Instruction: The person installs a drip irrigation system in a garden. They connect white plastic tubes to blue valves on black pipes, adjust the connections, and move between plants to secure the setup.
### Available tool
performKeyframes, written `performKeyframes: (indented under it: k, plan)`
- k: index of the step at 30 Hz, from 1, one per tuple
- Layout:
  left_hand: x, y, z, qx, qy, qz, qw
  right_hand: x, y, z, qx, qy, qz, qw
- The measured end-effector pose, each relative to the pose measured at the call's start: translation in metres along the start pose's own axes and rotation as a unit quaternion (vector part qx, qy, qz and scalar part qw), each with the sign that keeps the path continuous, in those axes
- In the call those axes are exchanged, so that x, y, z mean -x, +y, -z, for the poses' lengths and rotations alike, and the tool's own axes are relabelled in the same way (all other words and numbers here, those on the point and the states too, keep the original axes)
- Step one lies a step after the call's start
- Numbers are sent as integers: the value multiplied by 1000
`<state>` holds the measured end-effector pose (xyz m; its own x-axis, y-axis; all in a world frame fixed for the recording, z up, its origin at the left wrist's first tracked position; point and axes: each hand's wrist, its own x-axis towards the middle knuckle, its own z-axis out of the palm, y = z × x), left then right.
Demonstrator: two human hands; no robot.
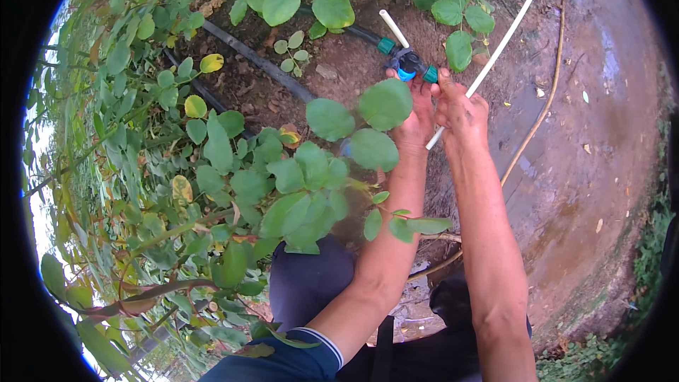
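A black valve fitting (407,59) with a blue part and green end nuts sits on a dark hose near the top centre. My left hand (416,114) is closed round it from below, its fingers partly hidden behind the fitting and leaves. The right hand (463,110) is closed too, with its thumb and finger at the green nut (431,74) on the fitting's right side. A long thin white tube (506,42) runs past that hand, which covers part of it; whether the fingers grip it I cannot tell. A shorter white tube (393,27) rises beside the fitting's far side.
Leafy branches (297,177) hang over the left side and partly cover my left forearm. A black pipe (258,64) crosses the soil at upper left. Along the right, a brown flexible line (543,110) lies on wet, muddy ground (601,134). My knee (311,276) is below.
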<state>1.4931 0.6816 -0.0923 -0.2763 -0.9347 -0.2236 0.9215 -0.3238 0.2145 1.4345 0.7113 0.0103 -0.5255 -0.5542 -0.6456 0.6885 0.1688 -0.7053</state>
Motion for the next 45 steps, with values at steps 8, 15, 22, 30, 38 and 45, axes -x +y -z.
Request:
performKeyframes:
  k: [8,15,22,30,38,45]
  plan:
    - [8,2,-9,-128,-10,-35,991,5,0,-6,28,18,15,999]
    - [8,7,-27,-217,44,-59,973,9,0,-8,33,20,18,999]
    - [12,13,-36,-341,138,-36,929,12,-2,-8,24,5,11,1000]
    - [14,16,-63,-277,169,20,946,12,3,-11,-6,30,36,999]
    - [4,13,-39,-232,65,51,969,5,18,-9,-7,56,99,993]
    - [-5,13,-12,-153,22,70,985,7,22,-13,-47,55,114,991]
